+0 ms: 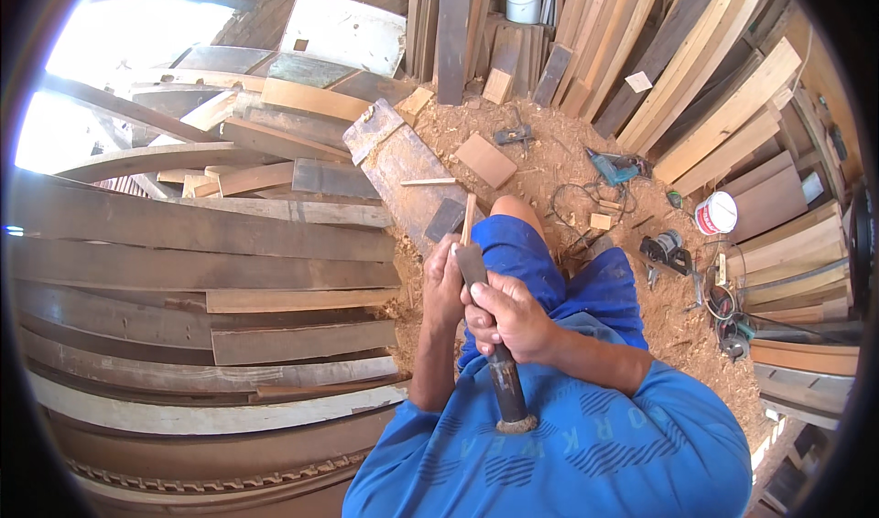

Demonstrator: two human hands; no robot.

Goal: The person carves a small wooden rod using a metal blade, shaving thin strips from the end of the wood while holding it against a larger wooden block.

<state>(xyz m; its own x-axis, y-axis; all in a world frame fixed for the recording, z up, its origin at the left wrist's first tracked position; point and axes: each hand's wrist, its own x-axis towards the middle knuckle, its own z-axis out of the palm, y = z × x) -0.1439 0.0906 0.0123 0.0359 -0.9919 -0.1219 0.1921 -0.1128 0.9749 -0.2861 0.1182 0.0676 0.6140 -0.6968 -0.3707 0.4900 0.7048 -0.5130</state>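
My right hand (509, 317) is wrapped round the dark handle of a wide chisel (507, 388). The butt of its handle points back at my blue shirt, and the broad grey blade lies beside my left hand (443, 285). That hand pinches a thin wood strip (469, 218), which sticks up past the fingertips next to the blade. Whether the edge touches the strip I cannot tell. Beyond the hands lies a worn plank (389, 156) dusted with shavings, bearing a slim wood stick (428, 182) and a small dark block (445, 220).
Stacked boards (201, 262) fill the left side. Upright planks (678, 70) lean at the back right. On the sawdust floor are a wood block (486, 160), a clamp-like tool (515, 134), a teal power tool (612, 167) with cable, a black power tool (667, 253) and a white bucket (716, 213).
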